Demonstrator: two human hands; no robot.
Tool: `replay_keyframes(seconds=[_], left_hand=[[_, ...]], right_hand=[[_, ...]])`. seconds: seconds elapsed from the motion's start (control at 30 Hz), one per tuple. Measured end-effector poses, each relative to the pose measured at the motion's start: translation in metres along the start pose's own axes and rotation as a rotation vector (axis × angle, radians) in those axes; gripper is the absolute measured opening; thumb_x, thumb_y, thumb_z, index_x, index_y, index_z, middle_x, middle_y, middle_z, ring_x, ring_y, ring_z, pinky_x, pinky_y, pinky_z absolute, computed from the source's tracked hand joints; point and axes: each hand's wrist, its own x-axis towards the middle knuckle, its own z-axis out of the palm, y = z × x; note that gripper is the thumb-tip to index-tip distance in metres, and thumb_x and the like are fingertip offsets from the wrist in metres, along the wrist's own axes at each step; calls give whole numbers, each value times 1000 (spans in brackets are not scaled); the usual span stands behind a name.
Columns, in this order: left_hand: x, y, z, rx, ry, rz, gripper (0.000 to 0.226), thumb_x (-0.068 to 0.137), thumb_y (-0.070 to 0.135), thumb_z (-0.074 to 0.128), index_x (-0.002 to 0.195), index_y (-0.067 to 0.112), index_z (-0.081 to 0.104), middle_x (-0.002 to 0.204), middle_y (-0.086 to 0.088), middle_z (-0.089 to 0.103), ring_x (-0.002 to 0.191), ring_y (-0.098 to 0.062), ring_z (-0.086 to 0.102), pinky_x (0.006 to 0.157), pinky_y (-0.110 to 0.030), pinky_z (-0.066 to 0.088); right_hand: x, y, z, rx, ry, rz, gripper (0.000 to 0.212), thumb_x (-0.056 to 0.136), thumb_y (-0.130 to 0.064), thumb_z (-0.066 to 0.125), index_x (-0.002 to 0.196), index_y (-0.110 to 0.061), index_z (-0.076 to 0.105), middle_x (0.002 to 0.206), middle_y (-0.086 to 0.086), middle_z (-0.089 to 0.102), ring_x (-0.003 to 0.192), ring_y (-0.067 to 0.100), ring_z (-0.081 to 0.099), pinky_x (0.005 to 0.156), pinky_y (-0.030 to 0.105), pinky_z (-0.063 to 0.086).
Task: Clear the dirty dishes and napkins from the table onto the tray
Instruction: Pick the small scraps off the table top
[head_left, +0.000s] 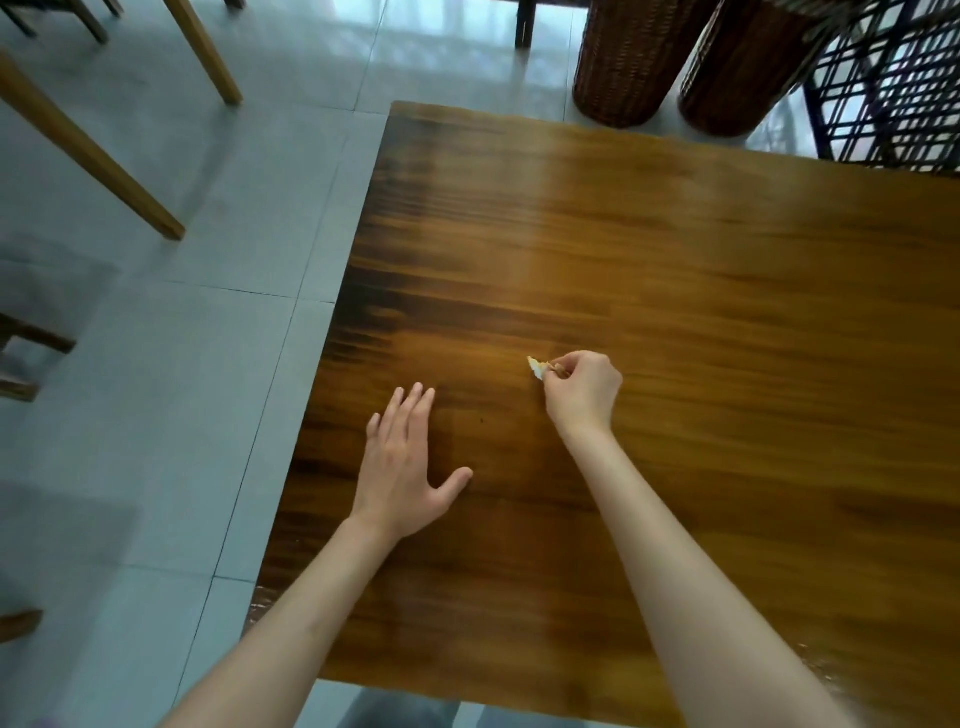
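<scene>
— What have you got on the head view?

— I'm looking down on a brown wooden table (675, 291). My right hand (584, 389) is curled, thumb and fingertips pinching a small white scrap (536, 368) with a bit of orange or yellow on it. It could be a torn piece of napkin, but it's too small for me to say.

— Is the scrap on the table or lifted?

— It sticks out to the left of my fingers, right at the tabletop near the middle of the near half. I can't tell whether it touches the wood.

— And the left?

— My left hand (405, 467) is released, fingers straight and together, thumb spread out to the side. It's palm down over the table near the left edge, holding nothing. I can't say for sure that it rests on the surface.

— Anything around the table?

— Pale floor tiles (171, 364) on the left, with light wooden chair legs (88, 150) at the upper left. Two wicker cylinders (634, 57) stand past the far edge, and a dark lattice frame (893, 88) sits at the upper right.
</scene>
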Motion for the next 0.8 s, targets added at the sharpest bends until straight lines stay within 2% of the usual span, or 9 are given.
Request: replay_keyframes(seconds=[0.2, 0.27, 0.33, 0.47, 0.6, 0.8], left_hand=[[-3, -6, 2, -15, 1, 12, 93, 78, 62, 59, 149, 17, 18, 157, -2, 20, 146, -20, 11, 117, -43, 10], [-4, -6, 3, -23, 10, 7, 94, 78, 61, 60, 149, 16, 19, 156, -2, 22, 145, -20, 12, 117, -42, 10], [-5, -5, 4, -25, 20, -3, 95, 77, 62, 60, 149, 17, 18, 156, -2, 22, 145, -21, 13, 116, -41, 9], [-5, -7, 7, -11, 35, -18, 97, 76, 66, 58, 150, 18, 16, 156, -2, 22, 145, -21, 14, 115, -39, 7], [-6, -9, 7, -15, 31, -19, 99, 75, 67, 59, 150, 18, 16, 156, -2, 23, 145, -21, 15, 115, -40, 9], [-7, -9, 5, -31, 31, -14, 97, 77, 63, 60, 150, 15, 16, 156, -3, 22, 145, -21, 14, 116, -41, 11]], right_hand=[[-48, -22, 33, -56, -176, -379, 12, 85, -12, 66, 94, -9, 73, 90, 4, 64, 75, 6, 51, 66, 15, 43], [-56, -18, 35, -84, -243, -454, 12, 86, -13, 65, 94, -10, 74, 89, 2, 63, 74, 5, 50, 67, 14, 42], [-46, -17, 28, -97, -240, -480, 9, 84, -13, 67, 90, -12, 74, 86, -1, 62, 74, 4, 50, 65, 11, 40], [-9, -30, 20, 3, -48, -369, 12, 84, -14, 68, 93, -10, 74, 90, 2, 65, 76, 4, 50, 61, 6, 34], [-17, -35, 38, -68, -114, -380, 14, 87, -16, 64, 97, -11, 74, 93, 3, 64, 83, 12, 57, 70, 18, 46], [-66, -24, 49, -124, -233, -559, 12, 86, -19, 65, 93, -16, 74, 86, -2, 61, 78, 5, 45, 66, 14, 38]])
